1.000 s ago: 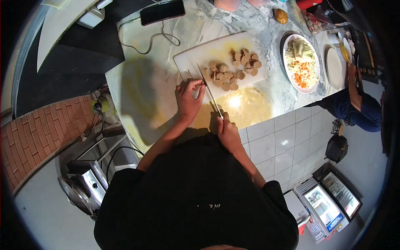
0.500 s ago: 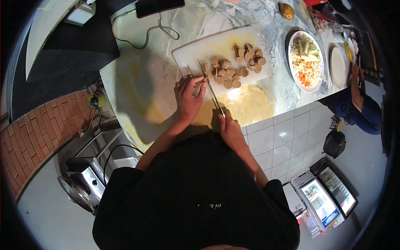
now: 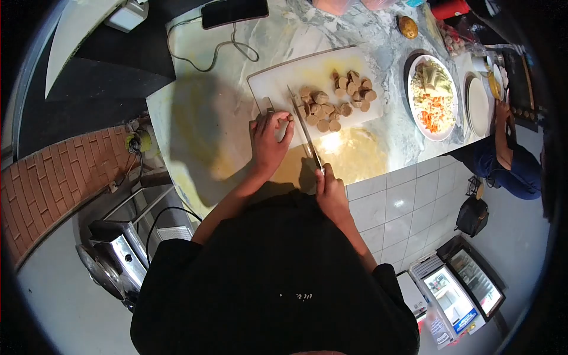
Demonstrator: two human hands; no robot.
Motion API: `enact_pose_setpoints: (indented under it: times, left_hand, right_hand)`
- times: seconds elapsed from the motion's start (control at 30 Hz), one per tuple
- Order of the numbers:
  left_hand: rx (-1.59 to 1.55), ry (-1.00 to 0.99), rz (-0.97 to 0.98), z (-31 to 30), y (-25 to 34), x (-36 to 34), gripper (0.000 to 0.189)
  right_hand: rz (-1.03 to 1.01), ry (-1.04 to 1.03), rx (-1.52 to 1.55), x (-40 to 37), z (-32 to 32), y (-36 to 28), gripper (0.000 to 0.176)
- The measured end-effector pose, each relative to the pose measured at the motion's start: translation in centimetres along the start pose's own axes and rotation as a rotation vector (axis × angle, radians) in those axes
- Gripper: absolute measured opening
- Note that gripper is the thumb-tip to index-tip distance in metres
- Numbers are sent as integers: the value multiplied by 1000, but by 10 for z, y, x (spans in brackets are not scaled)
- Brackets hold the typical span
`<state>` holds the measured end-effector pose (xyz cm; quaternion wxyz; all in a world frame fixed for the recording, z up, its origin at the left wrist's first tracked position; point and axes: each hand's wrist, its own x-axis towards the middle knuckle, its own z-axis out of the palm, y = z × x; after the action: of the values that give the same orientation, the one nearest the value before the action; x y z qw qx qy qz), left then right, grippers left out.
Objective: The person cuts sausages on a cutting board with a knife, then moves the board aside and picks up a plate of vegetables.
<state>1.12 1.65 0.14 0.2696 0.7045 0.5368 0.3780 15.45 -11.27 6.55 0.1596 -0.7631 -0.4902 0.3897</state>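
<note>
steel knife [image 3: 305, 127] in right hand [image 3: 331, 192], grip closed; left hand [image 3: 269, 142] tight on sausage end [image 3: 289, 118]

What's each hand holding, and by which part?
Right hand grips the knife by its handle. Left hand: fingers pin a small piece on the cutting board; too small to identify.

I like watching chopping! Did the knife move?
Yes, slightly: the knife has shifted right along the cutting board, toward the sliced pieces.
</note>
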Motion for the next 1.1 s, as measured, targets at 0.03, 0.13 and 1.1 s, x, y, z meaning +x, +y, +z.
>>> enact_pose_setpoints:
  times: [0.03,0.13,1.1]
  left_hand:
    - [1,-6,3,-1,1,1,25]
    - [6,1,13,0,-1,0,25]
    - [-32,31,6,-1,-1,0,20]
  right_hand:
    - [-4,3,2,0,2,1,29]
    - [-14,-7,4,1,6,4,29]
    - [-13,-7,-66,3,11,0,31]
